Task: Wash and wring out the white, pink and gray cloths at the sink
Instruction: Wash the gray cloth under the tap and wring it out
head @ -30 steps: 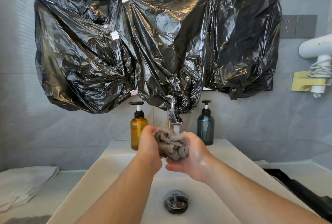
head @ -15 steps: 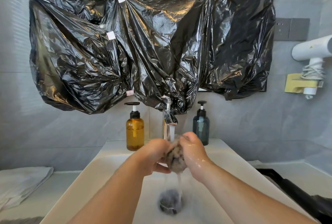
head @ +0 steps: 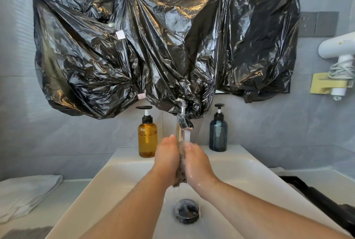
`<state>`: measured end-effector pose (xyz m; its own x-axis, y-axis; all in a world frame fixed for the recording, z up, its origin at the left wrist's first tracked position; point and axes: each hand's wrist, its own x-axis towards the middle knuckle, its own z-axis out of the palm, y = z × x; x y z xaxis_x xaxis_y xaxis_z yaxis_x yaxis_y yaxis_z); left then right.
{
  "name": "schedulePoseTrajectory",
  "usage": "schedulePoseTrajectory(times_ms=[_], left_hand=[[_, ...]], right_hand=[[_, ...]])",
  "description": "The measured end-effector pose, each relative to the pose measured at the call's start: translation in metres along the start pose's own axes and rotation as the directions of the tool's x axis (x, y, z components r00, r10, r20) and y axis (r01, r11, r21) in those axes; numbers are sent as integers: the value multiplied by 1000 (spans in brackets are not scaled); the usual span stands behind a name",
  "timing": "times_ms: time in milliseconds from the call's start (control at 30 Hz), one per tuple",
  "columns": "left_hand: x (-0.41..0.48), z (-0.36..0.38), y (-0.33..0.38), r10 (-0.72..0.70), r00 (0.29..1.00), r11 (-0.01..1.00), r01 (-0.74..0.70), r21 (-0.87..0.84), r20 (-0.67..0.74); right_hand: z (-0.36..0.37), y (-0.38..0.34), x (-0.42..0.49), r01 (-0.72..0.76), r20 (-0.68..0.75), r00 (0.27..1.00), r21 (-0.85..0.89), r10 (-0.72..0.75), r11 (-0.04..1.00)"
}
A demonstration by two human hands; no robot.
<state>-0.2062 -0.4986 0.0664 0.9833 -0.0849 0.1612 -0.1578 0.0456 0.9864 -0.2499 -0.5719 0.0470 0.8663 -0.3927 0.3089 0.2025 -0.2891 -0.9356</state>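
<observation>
A wet gray cloth (head: 181, 164) is bunched up and squeezed between my left hand (head: 166, 159) and my right hand (head: 196, 165), which hold it from both sides over the white sink (head: 115, 181). It sits right under the faucet (head: 183, 121), and running water falls on it and drips down towards the drain (head: 187, 211). Only a narrow strip of the cloth shows between my hands. A folded white cloth (head: 25, 190) lies on the counter to the left. No pink cloth is in view.
An amber pump bottle (head: 147, 137) and a dark blue pump bottle (head: 218, 135) stand behind the basin, either side of the faucet. Dark gray fabric (head: 25, 234) shows at the bottom left edge. A black object (head: 317, 198) lies on the right counter.
My hands went from holding the bunched cloth open in front of the faucet to closing together around it under the running water. Water now runs through it into the drain.
</observation>
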Motion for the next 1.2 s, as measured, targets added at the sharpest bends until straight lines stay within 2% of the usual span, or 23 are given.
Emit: schedulePoseTrajectory(times_ms=[100,200,267,300,367,400,467,533,600,733,833,900,967,1067,1133,1200], left_hand=[[0,3,-3,2,990,984,-28,177,142],[-2,9,1,-33,968,955,-43,294,249],[-9,10,5,-66,951,968,-12,250,301],[-13,8,5,-154,935,980,105,166,318],[-14,2,5,-322,865,947,294,130,384],[-14,-1,6,-342,852,936,346,64,397],[-13,-4,12,-321,884,921,375,-107,340],[-13,-4,15,-297,929,917,342,-206,220],[-13,-3,16,-247,955,927,283,-248,165],[-9,4,8,-119,989,993,120,-14,91],[-5,4,2,12,988,981,-41,190,151],[-5,4,-1,44,975,962,-101,254,218],[-7,3,-2,32,961,955,-111,276,274],[-9,3,4,-29,937,933,-100,347,348],[-12,-3,10,-115,934,959,16,282,338],[-13,-9,14,-176,937,982,148,114,301]], right_hand=[[1,3,9,-62,-7,998,-39,62,997],[-11,3,19,-115,-140,985,-73,104,991],[-23,-1,25,-79,-223,972,-21,73,997],[-28,-3,27,-59,-260,964,19,62,998],[-34,-7,29,-7,-286,958,64,25,998],[-33,-8,29,-6,-251,967,104,32,995],[-30,-10,27,-30,-124,991,180,53,983],[-24,-11,23,-15,-60,998,151,24,988],[-16,-8,16,32,-54,998,27,-30,999],[-5,5,12,73,-112,989,-174,-93,982],[-6,4,19,1,-142,990,-105,-16,994],[-12,1,23,-64,-125,991,-86,53,994],[-22,4,26,-125,-165,980,-79,110,989],[-37,2,28,-181,-151,974,-61,170,982],[-44,0,31,-202,-101,976,-67,194,977],[-48,-3,35,-185,-62,981,-54,181,981]])
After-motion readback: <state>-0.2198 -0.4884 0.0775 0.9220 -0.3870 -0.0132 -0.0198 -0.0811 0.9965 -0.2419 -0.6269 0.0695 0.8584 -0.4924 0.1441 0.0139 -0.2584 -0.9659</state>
